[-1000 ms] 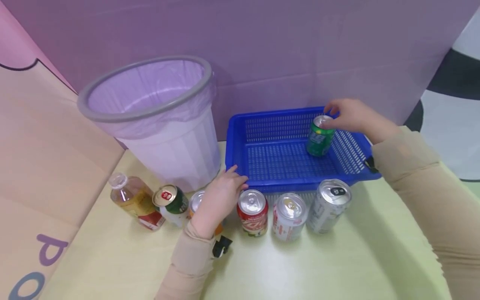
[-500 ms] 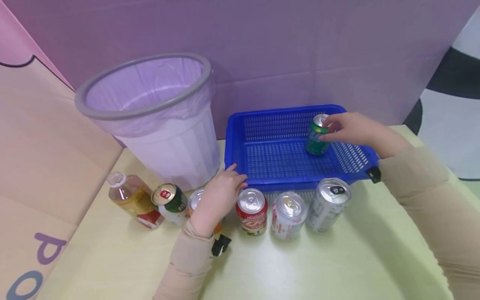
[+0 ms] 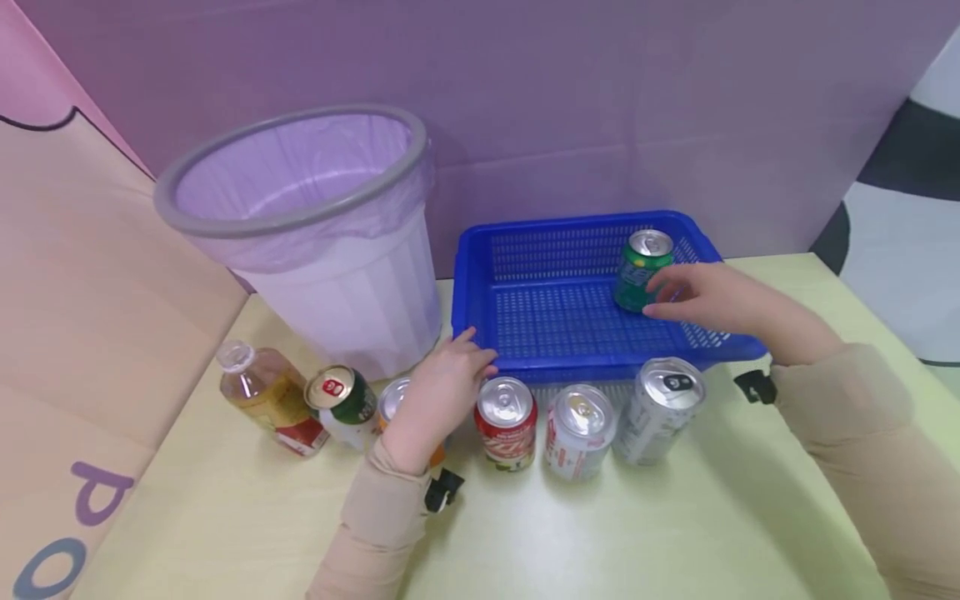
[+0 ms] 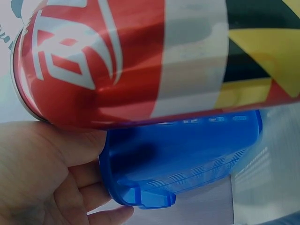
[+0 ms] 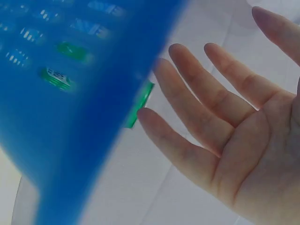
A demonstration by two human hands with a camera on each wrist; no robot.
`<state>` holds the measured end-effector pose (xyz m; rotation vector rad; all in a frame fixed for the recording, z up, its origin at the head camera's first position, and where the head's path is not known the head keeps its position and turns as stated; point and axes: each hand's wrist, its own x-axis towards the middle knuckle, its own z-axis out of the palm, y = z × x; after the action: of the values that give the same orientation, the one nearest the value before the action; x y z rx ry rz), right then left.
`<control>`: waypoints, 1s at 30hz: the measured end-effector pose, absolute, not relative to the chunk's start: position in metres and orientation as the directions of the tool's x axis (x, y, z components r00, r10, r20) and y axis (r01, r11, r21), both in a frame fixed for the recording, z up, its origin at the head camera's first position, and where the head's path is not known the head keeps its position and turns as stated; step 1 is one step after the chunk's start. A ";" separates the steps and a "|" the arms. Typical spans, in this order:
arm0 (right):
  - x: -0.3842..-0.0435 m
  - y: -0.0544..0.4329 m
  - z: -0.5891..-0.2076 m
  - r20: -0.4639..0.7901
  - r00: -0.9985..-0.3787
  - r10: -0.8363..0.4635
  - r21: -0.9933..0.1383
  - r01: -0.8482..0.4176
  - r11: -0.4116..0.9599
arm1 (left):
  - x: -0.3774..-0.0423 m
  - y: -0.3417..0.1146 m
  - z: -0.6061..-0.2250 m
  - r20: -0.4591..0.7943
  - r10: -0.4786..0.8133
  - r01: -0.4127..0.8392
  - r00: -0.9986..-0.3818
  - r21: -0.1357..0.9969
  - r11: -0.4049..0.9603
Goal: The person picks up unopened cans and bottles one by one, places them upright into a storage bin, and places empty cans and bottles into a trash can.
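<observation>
A green can (image 3: 639,268) stands in the basket (image 3: 562,363) the left hand (image 3: 441,387) grips, just left of the spread right hand (image 3: 711,298), contact unclear. Placing looks done; next, withdraw.

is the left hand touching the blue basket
Touching: the left wrist view shows the left hand with fingers against the rim of the blue basket.
</observation>
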<state>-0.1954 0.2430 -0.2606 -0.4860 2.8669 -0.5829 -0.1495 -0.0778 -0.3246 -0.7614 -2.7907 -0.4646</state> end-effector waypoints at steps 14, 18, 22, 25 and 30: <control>-0.166 0.253 -0.291 0.102 -0.948 -0.302 -0.504 -0.311 0.806 | -0.149 -0.078 -0.324 0.307 0.497 0.564 -0.811 0.189 0.804; -0.156 0.259 -0.304 0.232 -0.938 -0.256 -0.549 -0.343 0.762 | -0.149 -0.077 -0.324 0.310 0.501 0.568 -0.808 0.185 0.802; -0.147 0.262 -0.317 0.355 -0.907 -0.226 -0.583 -0.404 0.705 | -0.149 -0.077 -0.323 0.302 0.500 0.565 -0.812 0.191 0.802; -0.142 0.263 -0.324 0.421 -0.879 -0.223 -0.597 -0.453 0.662 | -0.149 -0.078 -0.323 0.300 0.497 0.563 -0.814 0.194 0.804; -0.135 0.262 -0.330 0.452 -0.865 -0.217 -0.682 -0.492 0.541 | -0.149 -0.079 -0.324 0.296 0.493 0.557 -0.818 0.198 0.806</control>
<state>-0.1346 0.2617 -0.3299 -0.7195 3.0263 -1.5169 -0.1487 -0.0785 -0.3236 -0.8149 -2.7628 -0.4072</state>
